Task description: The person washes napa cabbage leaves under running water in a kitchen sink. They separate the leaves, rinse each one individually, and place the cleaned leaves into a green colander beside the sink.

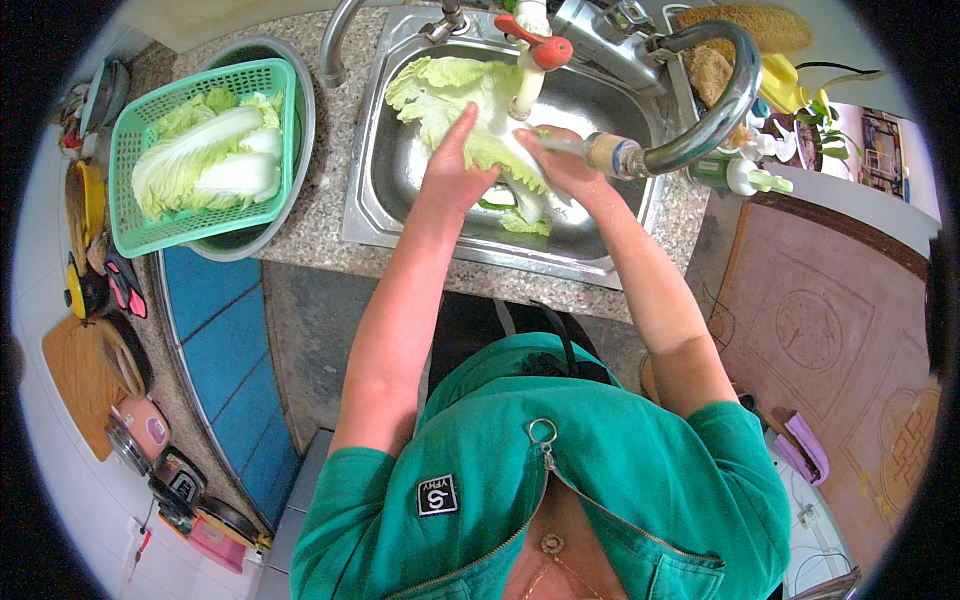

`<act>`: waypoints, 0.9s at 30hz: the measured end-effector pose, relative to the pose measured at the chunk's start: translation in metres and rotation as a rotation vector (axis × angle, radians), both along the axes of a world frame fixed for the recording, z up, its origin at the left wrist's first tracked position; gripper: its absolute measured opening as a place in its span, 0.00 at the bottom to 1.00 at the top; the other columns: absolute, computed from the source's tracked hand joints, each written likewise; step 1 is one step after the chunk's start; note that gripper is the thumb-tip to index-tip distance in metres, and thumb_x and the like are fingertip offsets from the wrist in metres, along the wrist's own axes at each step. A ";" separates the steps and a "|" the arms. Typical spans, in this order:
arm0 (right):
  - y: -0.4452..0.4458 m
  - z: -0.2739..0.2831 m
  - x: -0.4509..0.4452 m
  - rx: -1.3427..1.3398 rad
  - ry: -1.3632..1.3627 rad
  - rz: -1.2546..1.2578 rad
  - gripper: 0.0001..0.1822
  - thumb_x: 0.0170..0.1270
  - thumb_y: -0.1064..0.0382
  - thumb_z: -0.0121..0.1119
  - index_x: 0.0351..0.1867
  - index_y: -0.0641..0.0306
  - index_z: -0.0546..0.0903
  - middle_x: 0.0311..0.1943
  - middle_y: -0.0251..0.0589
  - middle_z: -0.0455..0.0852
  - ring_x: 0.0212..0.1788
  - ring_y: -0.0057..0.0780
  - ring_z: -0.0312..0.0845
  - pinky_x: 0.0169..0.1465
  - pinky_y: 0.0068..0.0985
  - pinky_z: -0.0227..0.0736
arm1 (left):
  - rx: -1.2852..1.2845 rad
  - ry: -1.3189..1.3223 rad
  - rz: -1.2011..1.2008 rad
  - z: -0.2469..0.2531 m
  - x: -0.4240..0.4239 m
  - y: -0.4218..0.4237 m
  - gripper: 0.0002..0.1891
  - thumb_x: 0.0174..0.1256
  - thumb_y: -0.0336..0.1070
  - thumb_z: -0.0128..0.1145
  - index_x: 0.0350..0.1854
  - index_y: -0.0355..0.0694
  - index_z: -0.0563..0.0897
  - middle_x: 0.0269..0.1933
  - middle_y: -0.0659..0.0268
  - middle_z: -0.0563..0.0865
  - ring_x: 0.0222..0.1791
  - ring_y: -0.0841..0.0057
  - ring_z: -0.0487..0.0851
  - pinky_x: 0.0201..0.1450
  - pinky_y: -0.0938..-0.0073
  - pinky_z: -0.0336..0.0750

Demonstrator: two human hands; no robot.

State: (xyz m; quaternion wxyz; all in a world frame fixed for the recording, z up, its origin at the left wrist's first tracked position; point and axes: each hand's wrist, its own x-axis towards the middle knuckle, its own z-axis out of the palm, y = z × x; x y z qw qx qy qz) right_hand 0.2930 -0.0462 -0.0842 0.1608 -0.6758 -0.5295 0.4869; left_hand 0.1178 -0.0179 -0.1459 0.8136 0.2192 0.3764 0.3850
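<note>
A large napa cabbage leaf [457, 82] is spread over the stainless steel sink [405, 172], its pale rib crossing between both hands. My left hand [456, 169] grips its near left side, thumb lying on top. On the other side, my right hand [564, 163] holds the leaf by its white base, fingers partly hidden. Water runs from the nozzle of a curved chrome faucet [615, 156] onto the right hand and leaf. Below the hands, a smaller leaf piece [527, 221] rests at the sink's near wall.
A green plastic basket [124, 217] holding cabbage leaves [202, 157] sits on a metal basin [304, 142] to the left. A red-handled tap [536, 45] hangs over the sink's far side. Bottles [720, 174] and a loofah [750, 26] stand at the right.
</note>
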 end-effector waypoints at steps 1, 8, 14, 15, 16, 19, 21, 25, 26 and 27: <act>0.000 -0.004 -0.001 0.019 0.040 -0.035 0.25 0.67 0.43 0.55 0.51 0.63 0.80 0.45 0.53 0.84 0.48 0.36 0.81 0.52 0.32 0.72 | 0.024 0.092 -0.016 -0.004 0.001 -0.001 0.20 0.70 0.36 0.55 0.62 0.39 0.72 0.59 0.62 0.78 0.57 0.72 0.77 0.61 0.69 0.72; -0.034 -0.050 0.028 0.005 0.453 0.030 0.26 0.65 0.58 0.59 0.60 0.71 0.69 0.39 0.41 0.84 0.39 0.31 0.80 0.45 0.32 0.73 | -0.130 0.172 0.035 0.043 -0.006 0.002 0.18 0.72 0.36 0.51 0.61 0.40 0.74 0.53 0.67 0.81 0.55 0.78 0.77 0.54 0.74 0.72; -0.030 -0.029 0.019 -0.140 0.495 -0.163 0.19 0.68 0.54 0.57 0.50 0.69 0.74 0.31 0.35 0.81 0.23 0.14 0.69 0.24 0.17 0.63 | -0.476 -0.042 0.185 0.038 0.004 0.016 0.18 0.67 0.41 0.59 0.57 0.46 0.77 0.49 0.67 0.83 0.46 0.73 0.82 0.33 0.76 0.76; -0.025 -0.025 0.016 -0.152 0.499 -0.163 0.19 0.69 0.52 0.55 0.48 0.69 0.75 0.30 0.35 0.81 0.23 0.14 0.70 0.22 0.17 0.63 | -0.472 -0.060 0.172 0.042 0.005 0.016 0.18 0.66 0.41 0.59 0.57 0.46 0.77 0.49 0.67 0.83 0.46 0.72 0.82 0.34 0.77 0.76; -0.020 -0.020 0.013 -0.173 0.394 -0.130 0.18 0.70 0.51 0.53 0.45 0.67 0.76 0.28 0.34 0.81 0.22 0.15 0.70 0.20 0.17 0.62 | -0.467 -0.079 0.160 0.046 0.005 0.016 0.18 0.66 0.41 0.60 0.57 0.45 0.77 0.48 0.66 0.83 0.46 0.72 0.82 0.34 0.77 0.76; -0.008 -0.002 0.004 -0.233 0.160 -0.078 0.18 0.72 0.50 0.48 0.39 0.63 0.78 0.25 0.32 0.81 0.19 0.16 0.71 0.16 0.18 0.61 | -0.428 -0.086 0.151 0.037 0.004 0.016 0.19 0.66 0.39 0.60 0.58 0.43 0.75 0.51 0.66 0.81 0.48 0.73 0.81 0.40 0.77 0.77; -0.008 0.005 -0.002 -0.271 0.108 -0.117 0.18 0.73 0.50 0.47 0.39 0.64 0.78 0.23 0.32 0.80 0.17 0.16 0.71 0.16 0.18 0.62 | -0.367 -0.028 0.132 0.032 0.004 0.015 0.21 0.66 0.37 0.59 0.61 0.41 0.74 0.54 0.65 0.79 0.51 0.75 0.79 0.46 0.77 0.77; -0.027 -0.016 0.015 -0.179 0.394 -0.067 0.22 0.72 0.48 0.48 0.51 0.66 0.77 0.37 0.44 0.83 0.34 0.25 0.80 0.35 0.24 0.75 | 0.244 0.022 -0.015 0.021 -0.014 0.001 0.26 0.64 0.29 0.58 0.65 0.37 0.69 0.62 0.62 0.73 0.58 0.76 0.75 0.56 0.76 0.73; -0.035 -0.024 0.014 -0.088 0.352 -0.060 0.24 0.71 0.48 0.48 0.55 0.66 0.76 0.42 0.47 0.83 0.39 0.28 0.80 0.42 0.26 0.76 | 0.508 -0.005 -0.067 0.011 -0.020 -0.004 0.28 0.63 0.26 0.58 0.66 0.35 0.68 0.64 0.60 0.72 0.59 0.75 0.74 0.59 0.76 0.72; -0.034 -0.024 0.017 -0.112 0.293 0.007 0.27 0.70 0.46 0.49 0.60 0.66 0.73 0.50 0.50 0.80 0.49 0.32 0.77 0.52 0.28 0.71 | 0.220 -0.001 0.032 0.023 -0.014 -0.003 0.29 0.61 0.25 0.58 0.66 0.34 0.67 0.64 0.59 0.72 0.60 0.74 0.74 0.61 0.75 0.71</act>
